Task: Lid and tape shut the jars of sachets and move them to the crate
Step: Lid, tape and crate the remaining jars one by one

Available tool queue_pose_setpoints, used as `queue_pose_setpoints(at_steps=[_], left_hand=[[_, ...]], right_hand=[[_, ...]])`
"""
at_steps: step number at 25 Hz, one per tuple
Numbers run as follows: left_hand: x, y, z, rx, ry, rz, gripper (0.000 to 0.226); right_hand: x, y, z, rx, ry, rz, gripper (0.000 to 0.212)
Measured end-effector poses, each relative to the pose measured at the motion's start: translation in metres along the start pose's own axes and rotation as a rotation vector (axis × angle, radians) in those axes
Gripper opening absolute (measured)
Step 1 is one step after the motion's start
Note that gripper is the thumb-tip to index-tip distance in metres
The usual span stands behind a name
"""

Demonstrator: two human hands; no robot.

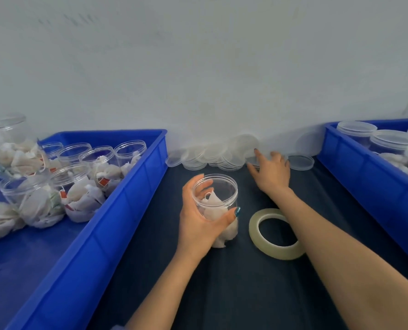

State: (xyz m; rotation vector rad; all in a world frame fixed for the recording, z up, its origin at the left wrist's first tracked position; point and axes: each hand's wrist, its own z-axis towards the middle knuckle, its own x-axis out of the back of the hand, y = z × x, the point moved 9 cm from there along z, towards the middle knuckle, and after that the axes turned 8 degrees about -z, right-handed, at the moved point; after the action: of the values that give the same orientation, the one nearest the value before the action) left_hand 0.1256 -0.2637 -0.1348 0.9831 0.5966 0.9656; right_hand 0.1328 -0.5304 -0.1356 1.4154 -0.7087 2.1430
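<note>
The dark table cover lies under both of your hands. Left of your left hand stands a blue crate holding open jars of sachets. Right of your right hand stands a second blue crate holding lidded jars. Your left hand grips one open jar upright on the cover, fingers curled round its far side and thumb round its near side; white sachets are inside and the mouth is uncovered. Just to the right of that grip, between your two forearms, a roll of clear tape lies flat; your right forearm crosses over its far right edge. Your right hand is stretched beyond the jar with fingers spread and nearly straight, fingertips touching the pile of clear lids along the foot of the wall. One single lid lies flat just to the right of that hand.
</note>
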Motion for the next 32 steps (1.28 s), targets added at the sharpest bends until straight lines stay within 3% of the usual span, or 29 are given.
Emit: queue_pose_setpoints(at_steps=[3, 5, 7, 9, 13, 18, 21, 24, 26, 28, 32], left_hand=[[-0.002, 0.003, -0.001, 0.003, -0.009, -0.027, 0.091], [-0.001, 0.003, -0.002, 0.011, -0.008, -0.024, 0.090], [0.000, 0.004, -0.002, 0.033, -0.011, -0.018, 0.089], [-0.002, 0.006, -0.004, 0.074, -0.027, -0.006, 0.093], [-0.015, 0.008, -0.015, 0.090, -0.116, -0.018, 0.105], [-0.017, 0.017, -0.021, 0.023, -0.196, -0.047, 0.079], [-0.017, 0.018, -0.025, 0.007, -0.221, -0.065, 0.076], [-0.017, 0.020, -0.025, 0.013, -0.210, -0.067, 0.077], [-0.017, 0.020, -0.024, 0.020, -0.213, -0.066, 0.074], [-0.018, 0.019, -0.025, 0.036, -0.226, -0.071, 0.074], [-0.014, 0.021, -0.024, 0.032, -0.212, -0.009, 0.084]], right_hand=[[0.046, -0.020, -0.033, 0.019, 0.025, 0.775, 0.053], [0.086, -0.054, -0.070, 0.303, -0.038, 1.054, 0.045], [0.106, -0.075, -0.109, 0.492, -0.120, 1.043, 0.043], [0.108, -0.080, -0.138, 0.512, -0.158, 0.974, 0.044], [0.103, -0.068, -0.174, 0.456, -0.058, 0.856, 0.044], [0.110, -0.063, -0.181, 0.503, -0.058, 0.918, 0.043], [0.107, -0.064, -0.181, 0.492, -0.117, 0.996, 0.044], [0.091, -0.057, -0.177, 0.435, -0.197, 0.998, 0.070], [0.073, -0.055, -0.177, 0.427, -0.349, 1.062, 0.102], [0.058, -0.058, -0.181, 0.453, -0.450, 1.095, 0.117], [0.050, -0.057, -0.182, 0.400, -0.338, 1.061, 0.093]])
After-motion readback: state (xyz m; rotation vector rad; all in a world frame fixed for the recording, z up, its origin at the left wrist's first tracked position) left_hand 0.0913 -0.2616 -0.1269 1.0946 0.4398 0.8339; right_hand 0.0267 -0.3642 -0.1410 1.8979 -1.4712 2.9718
